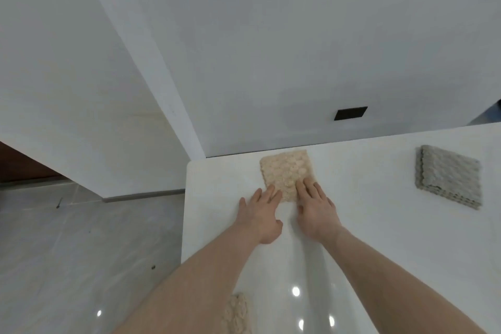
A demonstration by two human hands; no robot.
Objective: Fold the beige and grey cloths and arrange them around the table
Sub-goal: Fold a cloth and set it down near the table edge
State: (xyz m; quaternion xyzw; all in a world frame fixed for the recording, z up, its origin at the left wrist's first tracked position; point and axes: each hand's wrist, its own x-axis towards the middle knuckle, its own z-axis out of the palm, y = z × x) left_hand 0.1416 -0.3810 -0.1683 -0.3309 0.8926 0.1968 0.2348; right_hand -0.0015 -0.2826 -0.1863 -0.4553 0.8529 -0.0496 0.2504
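A folded beige cloth (284, 171) lies flat near the far left corner of the glossy white table (379, 238). My left hand (261, 215) is spread with straight fingers, its fingertips touching the cloth's near left edge. My right hand (315, 210) lies flat, fingers straight, pressing on the cloth's near right corner. A folded grey cloth (450, 176) lies apart at the far right of the table. Part of another beige cloth (237, 314) shows at the table's near left edge, partly hidden by my left forearm.
A white wall rises right behind the table's far edge, with a black outlet plate (350, 113) on it. Grey tiled floor (81, 252) lies to the left of the table. The table's left edge runs close beside my left hand.
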